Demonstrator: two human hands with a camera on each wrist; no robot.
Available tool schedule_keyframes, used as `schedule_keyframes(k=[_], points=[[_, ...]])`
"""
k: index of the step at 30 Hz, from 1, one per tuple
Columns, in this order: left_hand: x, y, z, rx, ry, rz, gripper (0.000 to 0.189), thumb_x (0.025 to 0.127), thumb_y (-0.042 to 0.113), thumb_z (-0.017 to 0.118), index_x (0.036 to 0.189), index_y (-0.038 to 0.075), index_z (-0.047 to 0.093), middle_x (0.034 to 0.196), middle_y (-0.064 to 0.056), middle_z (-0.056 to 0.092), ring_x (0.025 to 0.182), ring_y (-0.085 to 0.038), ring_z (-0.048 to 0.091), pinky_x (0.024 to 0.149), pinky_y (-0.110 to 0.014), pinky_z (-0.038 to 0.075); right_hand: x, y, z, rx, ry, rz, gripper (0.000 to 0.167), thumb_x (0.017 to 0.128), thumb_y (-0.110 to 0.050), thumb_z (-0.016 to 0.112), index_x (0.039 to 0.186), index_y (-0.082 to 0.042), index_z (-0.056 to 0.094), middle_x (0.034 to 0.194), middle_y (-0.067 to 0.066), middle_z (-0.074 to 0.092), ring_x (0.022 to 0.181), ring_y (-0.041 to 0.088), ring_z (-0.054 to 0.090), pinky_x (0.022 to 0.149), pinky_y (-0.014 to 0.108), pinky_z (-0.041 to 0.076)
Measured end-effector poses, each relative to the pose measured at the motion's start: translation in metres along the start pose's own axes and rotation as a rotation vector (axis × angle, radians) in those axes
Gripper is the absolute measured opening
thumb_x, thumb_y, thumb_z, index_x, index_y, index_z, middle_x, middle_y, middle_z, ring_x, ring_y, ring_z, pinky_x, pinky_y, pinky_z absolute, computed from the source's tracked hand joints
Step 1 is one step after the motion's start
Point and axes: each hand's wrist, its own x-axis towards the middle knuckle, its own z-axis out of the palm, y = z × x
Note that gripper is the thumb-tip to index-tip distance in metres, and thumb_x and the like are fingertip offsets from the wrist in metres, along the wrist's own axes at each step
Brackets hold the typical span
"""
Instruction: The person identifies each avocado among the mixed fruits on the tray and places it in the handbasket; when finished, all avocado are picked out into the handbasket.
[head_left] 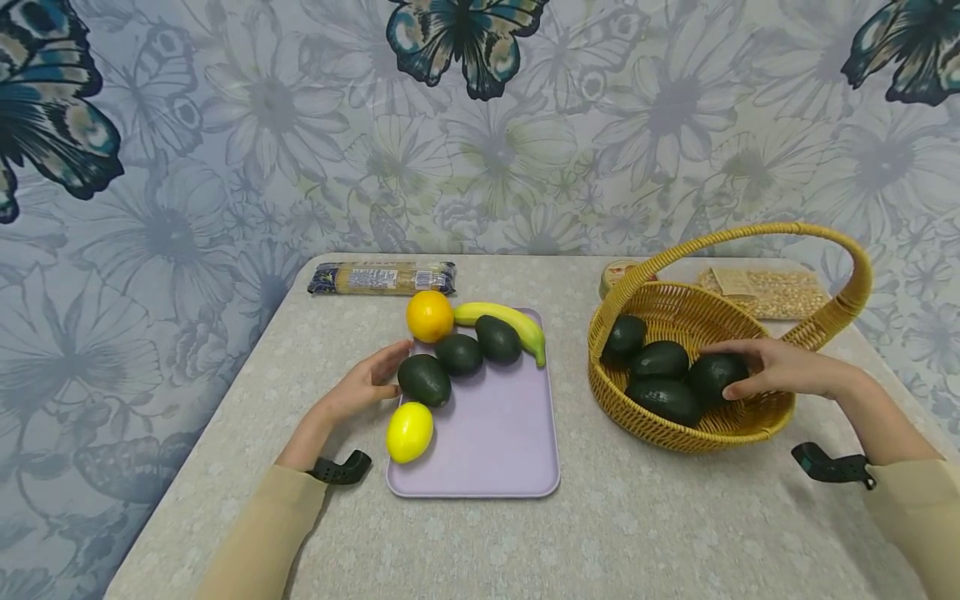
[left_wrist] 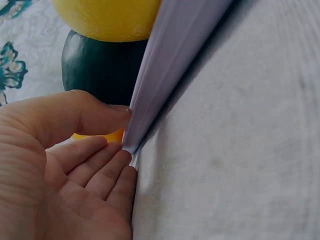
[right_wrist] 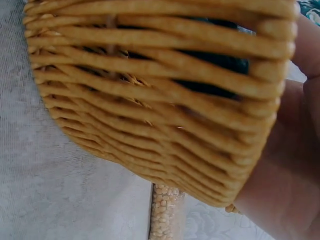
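In the head view my right hand (head_left: 780, 367) reaches over the rim of a yellow wicker basket (head_left: 693, 439) and grips a dark green avocado (head_left: 716, 379), thumb and fingers on either side. Several avocados lie in the basket. The right wrist view shows mostly the woven basket wall (right_wrist: 150, 90), which hides the held avocado's lower part. At the left edge of a lilac tray (head_left: 498, 442) is my left hand (head_left: 360, 387), thumb tip against the rim and fingers loosely extended beside it. Closest to that hand on the tray is an avocado (head_left: 424, 381).
The tray also carries a lemon (head_left: 410, 433), an orange (head_left: 430, 317), a banana (head_left: 510, 319) and two more avocados (head_left: 498, 340). Behind are a pasta packet (head_left: 382, 277), a round tin (head_left: 615, 273) and a bag of grains (head_left: 780, 292). The basket's tall handle (head_left: 795, 229) arches overhead.
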Motion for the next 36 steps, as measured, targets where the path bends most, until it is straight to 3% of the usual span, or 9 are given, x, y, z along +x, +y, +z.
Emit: schedule_keyframes(k=[7, 15, 19, 23, 26, 28, 30, 33, 36], points=[[-0.001, 0.001, -0.001, 0.007, 0.006, 0.000, 0.073, 0.084, -0.009, 0.057, 0.148, -0.002, 0.021, 0.153, -0.020, 0.020, 0.139, -0.038, 0.018, 0.112, -0.051, 0.017, -0.003, -0.001, -0.001, -0.114, 0.011, -0.021, 0.071, 0.080, -0.023, 0.075, 0.137, 0.005, 0.043, 0.127, 0.022, 0.049, 0.103, 0.026, 0.052, 0.074, 0.028, 0.050], [0.000, 0.001, -0.002, 0.010, 0.009, -0.004, 0.073, 0.084, -0.009, 0.058, 0.148, -0.003, 0.022, 0.152, -0.020, 0.020, 0.139, -0.037, 0.018, 0.112, -0.050, 0.016, -0.005, -0.004, 0.002, -0.245, 0.044, -0.015, 0.072, 0.077, -0.029, 0.077, 0.132, 0.007, 0.047, 0.124, 0.025, 0.053, 0.105, 0.034, 0.055, 0.078, 0.039, 0.050], [-0.001, 0.000, 0.000, 0.008, 0.004, 0.003, 0.072, 0.085, -0.009, 0.058, 0.147, -0.004, 0.021, 0.152, -0.021, 0.020, 0.139, -0.037, 0.017, 0.112, -0.051, 0.015, -0.014, -0.014, 0.000, -0.268, 0.106, -0.045, 0.072, 0.079, -0.030, 0.075, 0.135, 0.006, 0.046, 0.130, 0.024, 0.051, 0.112, 0.036, 0.052, 0.083, 0.041, 0.050], [-0.001, 0.000, -0.001, 0.005, 0.002, 0.003, 0.072, 0.085, -0.009, 0.058, 0.147, -0.004, 0.021, 0.152, -0.021, 0.020, 0.139, -0.037, 0.017, 0.113, -0.050, 0.015, -0.027, -0.039, 0.000, -0.294, 0.218, -0.157, 0.068, 0.081, -0.029, 0.075, 0.138, -0.005, 0.046, 0.133, 0.015, 0.052, 0.116, 0.009, 0.049, 0.083, 0.025, 0.049], [-0.002, 0.001, -0.001, 0.001, 0.005, -0.001, 0.073, 0.085, -0.009, 0.057, 0.147, -0.003, 0.021, 0.153, -0.021, 0.020, 0.139, -0.036, 0.017, 0.113, -0.050, 0.015, -0.033, -0.070, 0.007, -0.288, 0.273, -0.263, 0.064, 0.082, -0.025, 0.074, 0.139, -0.016, 0.048, 0.134, 0.006, 0.053, 0.115, -0.008, 0.042, 0.083, 0.012, 0.044], [-0.002, 0.001, -0.001, 0.010, 0.006, -0.003, 0.073, 0.085, -0.009, 0.057, 0.148, -0.003, 0.021, 0.153, -0.021, 0.020, 0.139, -0.036, 0.018, 0.112, -0.050, 0.016, -0.033, -0.093, 0.016, -0.244, 0.303, -0.372, 0.063, 0.082, -0.017, 0.074, 0.139, -0.017, 0.048, 0.134, 0.005, 0.053, 0.118, -0.005, 0.043, 0.086, 0.009, 0.041], [-0.003, 0.002, -0.001, 0.014, 0.008, -0.004, 0.072, 0.085, -0.009, 0.058, 0.148, -0.002, 0.021, 0.153, -0.020, 0.020, 0.139, -0.036, 0.018, 0.112, -0.049, 0.016, -0.028, -0.117, 0.028, -0.133, 0.321, -0.488, 0.063, 0.082, -0.004, 0.072, 0.139, -0.014, 0.047, 0.135, 0.006, 0.052, 0.122, 0.003, 0.045, 0.091, 0.013, 0.042], [-0.002, 0.002, -0.001, 0.019, 0.007, -0.002, 0.072, 0.086, -0.009, 0.057, 0.148, -0.001, 0.022, 0.153, -0.019, 0.020, 0.139, -0.035, 0.019, 0.113, -0.049, 0.017, -0.007, -0.146, 0.051, 0.032, 0.365, -0.679, 0.065, 0.078, 0.012, 0.068, 0.137, -0.004, 0.048, 0.135, 0.014, 0.050, 0.124, 0.016, 0.048, 0.098, 0.022, 0.042], [-0.001, 0.001, -0.001, 0.015, 0.006, 0.002, 0.071, 0.086, -0.009, 0.057, 0.148, -0.002, 0.022, 0.153, -0.019, 0.020, 0.139, -0.035, 0.019, 0.113, -0.049, 0.017, 0.024, -0.167, 0.078, 0.131, 0.415, -0.747, 0.063, 0.079, 0.011, 0.068, 0.137, -0.001, 0.047, 0.136, 0.015, 0.049, 0.124, 0.021, 0.047, 0.102, 0.028, 0.040]])
